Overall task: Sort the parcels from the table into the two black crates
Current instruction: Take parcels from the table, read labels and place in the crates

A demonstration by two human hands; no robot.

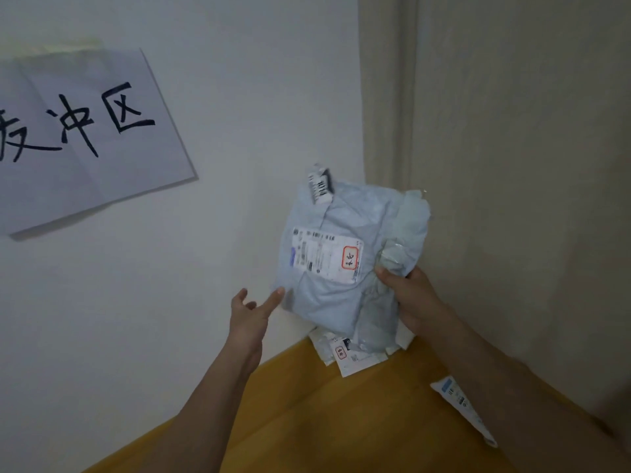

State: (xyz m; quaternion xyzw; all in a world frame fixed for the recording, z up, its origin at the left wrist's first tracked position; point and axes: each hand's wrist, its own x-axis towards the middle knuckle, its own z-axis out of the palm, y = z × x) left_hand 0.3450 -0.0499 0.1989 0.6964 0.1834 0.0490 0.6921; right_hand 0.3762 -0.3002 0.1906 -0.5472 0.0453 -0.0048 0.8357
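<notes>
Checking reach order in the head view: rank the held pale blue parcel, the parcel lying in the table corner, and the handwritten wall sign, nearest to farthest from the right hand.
1. Pale blue parcel: gripped by the right hand.
2. Corner parcel: below the hand, on the table.
3. Wall sign: far left, on the wall.

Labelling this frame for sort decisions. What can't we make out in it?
- Black crates: outside the head view.
- Shipping label on the pale blue parcel in the right hand: print too small.
- Parcel on the table: mostly behind the held one.
- Wall sign: cut off by the left edge.
</notes>
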